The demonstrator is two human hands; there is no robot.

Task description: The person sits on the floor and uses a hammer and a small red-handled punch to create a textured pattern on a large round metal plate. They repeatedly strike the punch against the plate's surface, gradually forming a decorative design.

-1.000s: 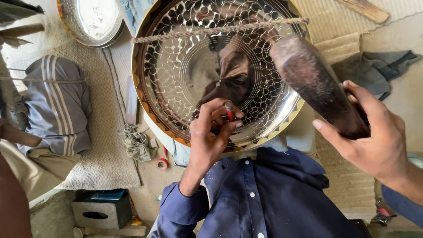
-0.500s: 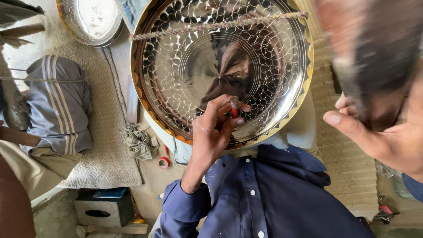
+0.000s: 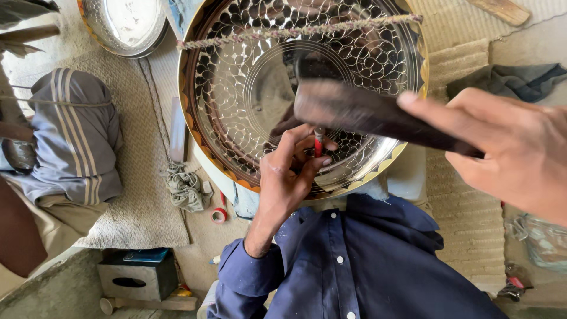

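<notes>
Large round engraved metal tray (image 3: 248,88) with a scalloped gold rim, resting against the lap of a person in a dark blue shirt (image 3: 354,266). The left hand (image 3: 289,171) pinches a thin red-banded punch (image 3: 319,140) upright, tip on the tray's near inner face. The right hand (image 3: 508,147) grips a dark wooden mallet (image 3: 366,112), blurred, just above the punch's top. A twisted rope (image 3: 295,32) crosses the tray's far part. To the left: a second metal dish (image 3: 124,23), a striped grey garment (image 3: 77,136), a rag (image 3: 186,186), a small grey box (image 3: 139,277).
</notes>
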